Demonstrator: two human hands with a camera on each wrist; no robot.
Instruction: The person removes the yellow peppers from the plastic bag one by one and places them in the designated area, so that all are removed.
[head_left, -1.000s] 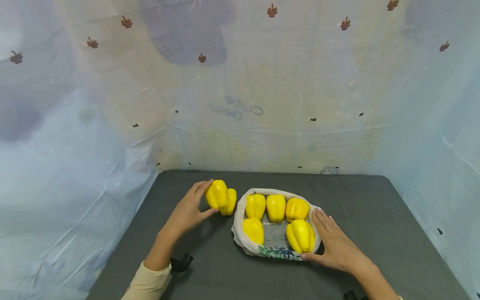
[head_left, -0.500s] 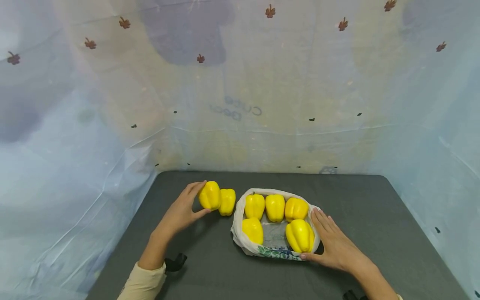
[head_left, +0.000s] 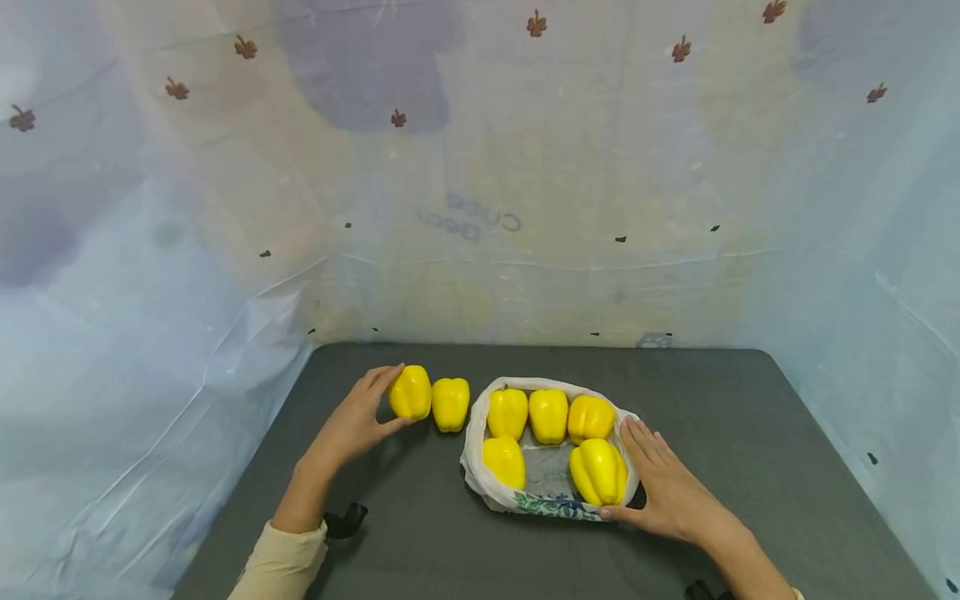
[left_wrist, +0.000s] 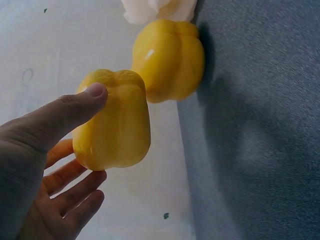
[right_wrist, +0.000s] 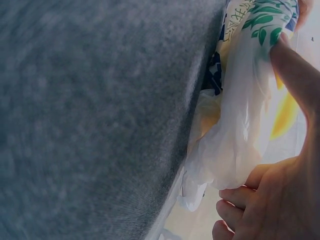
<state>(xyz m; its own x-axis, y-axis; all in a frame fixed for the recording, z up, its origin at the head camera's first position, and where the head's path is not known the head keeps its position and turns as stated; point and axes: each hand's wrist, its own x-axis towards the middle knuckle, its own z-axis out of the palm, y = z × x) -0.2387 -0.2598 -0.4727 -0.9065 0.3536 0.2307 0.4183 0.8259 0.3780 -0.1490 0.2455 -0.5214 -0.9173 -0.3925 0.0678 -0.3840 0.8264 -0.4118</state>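
Note:
My left hand (head_left: 356, 425) holds a yellow bell pepper (head_left: 411, 393) between thumb and fingers, left of the bag. In the left wrist view the held bell pepper (left_wrist: 117, 122) looks raised off the table. Just right of it stands another yellow bell pepper (head_left: 451, 405). A white plastic bag (head_left: 476, 467) with a rolled-down rim and a leaf print bears several yellow bell peppers (head_left: 548, 416). Cupped round the bag's right side is my right hand (head_left: 671, 492), its thumb at the front rim. The right wrist view shows fingers against the bag's plastic (right_wrist: 240, 135).
A dark grey table (head_left: 405, 533) lies under everything. Behind it and at both sides hangs a pale patterned sheet (head_left: 540, 192) with small leaf marks. A black strap end (head_left: 347, 522) juts from the left wrist over the table.
My left hand has moved left with its bell pepper, away from the one beside the bag, which now shows whole. The right hand and the bag have hardly moved.

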